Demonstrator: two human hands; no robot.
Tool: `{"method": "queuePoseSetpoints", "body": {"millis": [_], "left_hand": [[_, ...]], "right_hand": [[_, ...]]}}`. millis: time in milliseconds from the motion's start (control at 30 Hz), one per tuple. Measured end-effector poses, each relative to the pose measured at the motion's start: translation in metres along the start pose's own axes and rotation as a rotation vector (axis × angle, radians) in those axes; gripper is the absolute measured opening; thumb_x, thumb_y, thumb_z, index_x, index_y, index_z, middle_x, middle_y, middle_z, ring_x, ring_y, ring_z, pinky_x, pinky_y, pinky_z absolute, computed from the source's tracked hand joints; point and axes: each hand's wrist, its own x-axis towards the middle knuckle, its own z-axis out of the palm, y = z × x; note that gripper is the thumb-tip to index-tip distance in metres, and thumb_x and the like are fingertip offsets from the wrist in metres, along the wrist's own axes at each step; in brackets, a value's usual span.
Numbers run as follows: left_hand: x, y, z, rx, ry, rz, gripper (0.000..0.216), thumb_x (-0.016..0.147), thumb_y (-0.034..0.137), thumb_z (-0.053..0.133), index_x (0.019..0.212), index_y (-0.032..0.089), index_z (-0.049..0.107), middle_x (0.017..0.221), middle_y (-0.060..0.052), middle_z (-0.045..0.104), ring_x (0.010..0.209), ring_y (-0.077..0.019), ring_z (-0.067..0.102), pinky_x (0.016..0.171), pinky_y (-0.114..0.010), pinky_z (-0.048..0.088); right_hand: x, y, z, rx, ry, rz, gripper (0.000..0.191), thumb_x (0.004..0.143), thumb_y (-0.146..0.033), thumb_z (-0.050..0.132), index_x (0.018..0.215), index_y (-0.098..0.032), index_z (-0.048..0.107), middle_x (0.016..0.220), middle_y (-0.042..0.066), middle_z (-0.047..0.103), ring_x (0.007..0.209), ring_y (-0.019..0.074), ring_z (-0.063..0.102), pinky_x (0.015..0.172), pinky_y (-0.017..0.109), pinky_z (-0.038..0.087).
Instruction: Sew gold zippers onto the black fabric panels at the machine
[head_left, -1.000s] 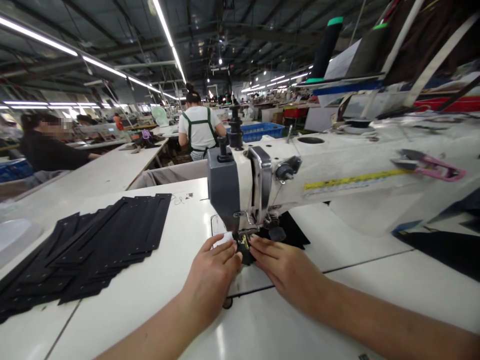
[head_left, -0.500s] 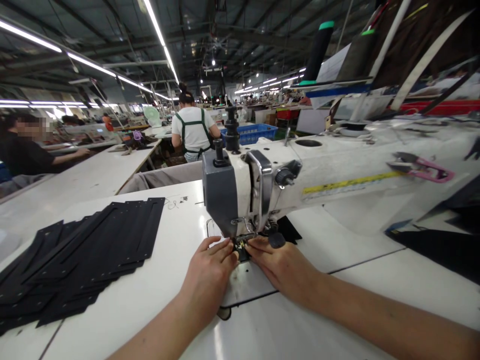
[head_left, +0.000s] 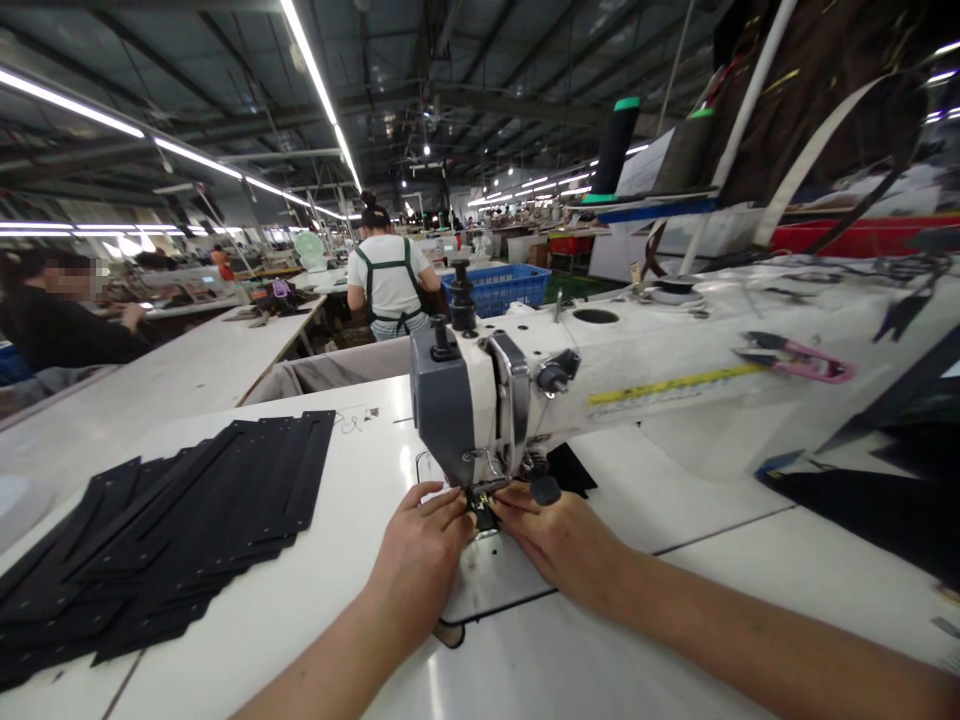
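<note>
A white and grey sewing machine (head_left: 442,410) stands before me, its head over the needle area. Between my hands a small part of a black fabric piece (head_left: 486,517) shows under the presser foot. A corner of black material (head_left: 571,468) sticks out behind, to the right. My left hand (head_left: 420,550) has its fingers closed at the piece's left edge. From the right, my right hand (head_left: 562,535) presses its closed fingers on the other edge. Both sets of fingertips are close to the needle, partly hidden by the machine.
Many black pieces with cut-out slots (head_left: 225,500) lie fanned on the table at left. Pink-handled thread snips (head_left: 814,362) and a yellow measuring tape (head_left: 675,384) are on the machine arm. Black fabric (head_left: 862,510) lies at right. Ahead, a person in an apron (head_left: 390,280) stands near a blue crate (head_left: 502,288).
The view has shifted slightly, so the machine and table appear a little lower. Both hands stay at the needle with the black piece. The person at far left has drawn an arm back.
</note>
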Motion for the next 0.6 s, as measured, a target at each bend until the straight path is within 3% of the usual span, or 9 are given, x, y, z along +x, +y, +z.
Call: {"method": "queuePoseSetpoints", "body": {"millis": [233,367,467,600], "left_hand": [[-0.001,-0.002,0.005,-0.021,0.023,-0.024,0.022,0.09,0.018,0.041,0.08,0.015,0.061,0.091,-0.006,0.069,0.087,-0.0179,0.063,0.086,-0.037,0.044],[-0.003,-0.006,0.003,-0.03,0.013,-0.039,0.022,0.09,0.018,0.041,0.081,0.015,0.061,0.093,-0.006,0.068,0.087,-0.0186,0.063,0.082,-0.038,0.045],[-0.004,0.0,-0.006,-0.006,0.021,-0.041,0.02,0.088,0.016,0.042,0.082,0.015,0.061,0.091,-0.007,0.067,0.084,-0.0194,0.063,0.078,-0.039,0.047],[0.002,0.04,-0.021,-0.04,0.018,0.084,0.016,0.086,0.017,0.046,0.094,0.013,0.059,0.09,-0.009,0.065,0.085,-0.0207,0.06,0.078,-0.038,0.048]], "right_hand": [[0.001,-0.001,0.004,0.029,-0.057,0.069,0.022,0.085,-0.009,0.041,0.091,-0.014,0.062,0.084,0.008,0.066,0.092,0.0191,0.06,0.084,0.03,0.048],[-0.004,0.012,-0.004,0.083,-0.067,0.047,0.018,0.085,-0.015,0.045,0.097,-0.016,0.059,0.096,0.008,0.063,0.095,0.0186,0.057,0.085,0.03,0.045],[-0.011,0.029,-0.023,-0.126,-0.084,0.049,0.022,0.081,-0.021,0.054,0.1,-0.013,0.058,0.103,0.012,0.059,0.097,0.0247,0.052,0.085,0.039,0.042],[-0.029,0.021,-0.043,-0.396,-0.173,0.106,0.016,0.08,-0.011,0.044,0.076,-0.012,0.06,0.076,0.01,0.058,0.073,0.0228,0.054,0.069,0.038,0.041]]}}
